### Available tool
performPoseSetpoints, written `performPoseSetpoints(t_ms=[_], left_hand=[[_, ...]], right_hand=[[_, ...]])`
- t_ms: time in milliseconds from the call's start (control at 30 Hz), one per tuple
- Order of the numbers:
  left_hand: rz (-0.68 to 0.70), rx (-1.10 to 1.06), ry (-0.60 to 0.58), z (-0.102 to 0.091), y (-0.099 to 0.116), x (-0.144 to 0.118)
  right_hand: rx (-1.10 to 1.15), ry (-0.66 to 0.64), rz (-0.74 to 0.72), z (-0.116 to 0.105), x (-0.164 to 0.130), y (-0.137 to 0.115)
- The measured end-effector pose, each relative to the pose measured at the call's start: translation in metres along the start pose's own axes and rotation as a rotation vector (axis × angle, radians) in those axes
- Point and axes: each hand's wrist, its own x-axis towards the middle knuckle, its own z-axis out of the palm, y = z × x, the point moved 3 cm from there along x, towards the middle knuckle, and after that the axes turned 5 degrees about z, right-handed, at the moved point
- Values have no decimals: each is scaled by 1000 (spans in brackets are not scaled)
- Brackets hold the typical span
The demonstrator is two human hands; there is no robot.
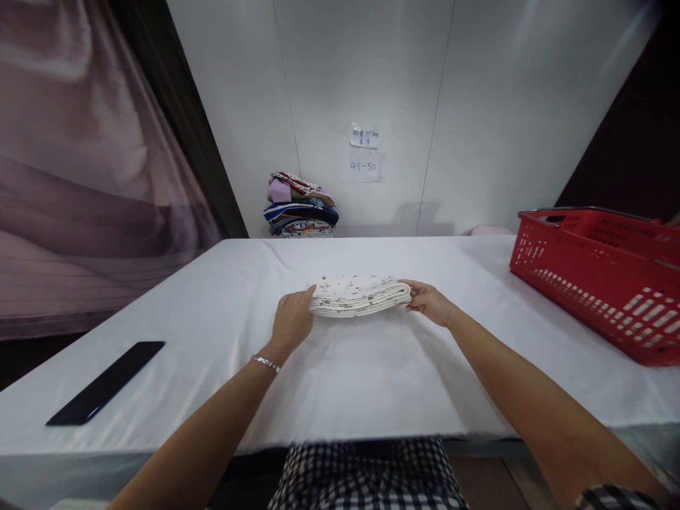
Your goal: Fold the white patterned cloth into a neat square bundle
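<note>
A white cloth (361, 297) with small dark prints, folded into a flat stack of several layers, is held between my two hands over the middle of the table. My left hand (294, 316) grips its left end, with the thumb along the edge; the fingers behind are partly hidden. At the right end, my right hand (429, 303) pinches the folded layers, thumb on top and fingers below. Whether the cloth's underside touches the table I cannot tell.
A white sheet covers the table (361, 389). To the right stands a red plastic basket (584, 283). A dark flat slab (109, 382) lies at the left. Folded fabrics (302, 205) are piled beyond the far edge, near paper signs (365, 152) on the wall. A curtain (79, 177) hangs at left.
</note>
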Motion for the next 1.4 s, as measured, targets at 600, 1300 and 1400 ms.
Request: performPoseSetpoints(t_ms=[600, 1300, 1400], left_hand=[[-408, -1075, -56, -64, -22, 47], [-139, -571, -344, 65, -17, 42], [-116, -523, -379, 66, -12, 45]], right_hand=[[-325, 371, -37, -16, -31, -82], [-990, 288, -66, -27, 68, 29], [-1054, 279, -40, -23, 71, 32]])
